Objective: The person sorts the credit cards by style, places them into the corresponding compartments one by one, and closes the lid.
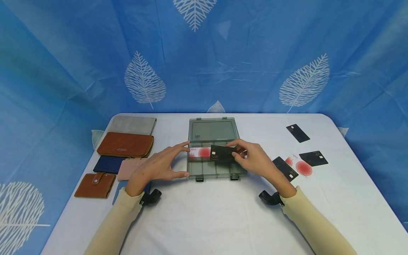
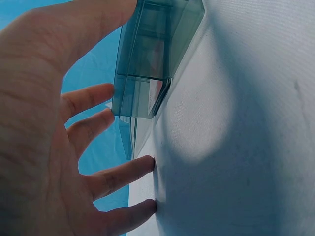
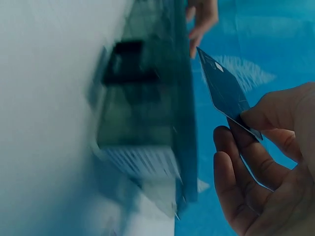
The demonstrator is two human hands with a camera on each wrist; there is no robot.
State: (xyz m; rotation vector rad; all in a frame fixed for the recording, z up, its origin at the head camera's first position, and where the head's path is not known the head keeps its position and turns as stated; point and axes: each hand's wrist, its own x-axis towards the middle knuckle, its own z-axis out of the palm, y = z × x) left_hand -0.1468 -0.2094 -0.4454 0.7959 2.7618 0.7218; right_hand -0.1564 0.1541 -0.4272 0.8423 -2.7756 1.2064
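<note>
An open grey see-through organiser box sits mid-table with its lid laid back. A white card with a red spot lies in one compartment. My left hand spreads straight fingers around the box's left end, thumb at the front corner; the left wrist view shows the thumb against the box and the fingertips on the table. My right hand pinches a black VIP card just above the compartments. In the right wrist view that card is tilted beside the box.
Wallets lie at the left: grey, brown zipped, navy, pink and a small brown snap one. At the right lie black cards and a white-red card. A blue leaf-print cloth hangs behind.
</note>
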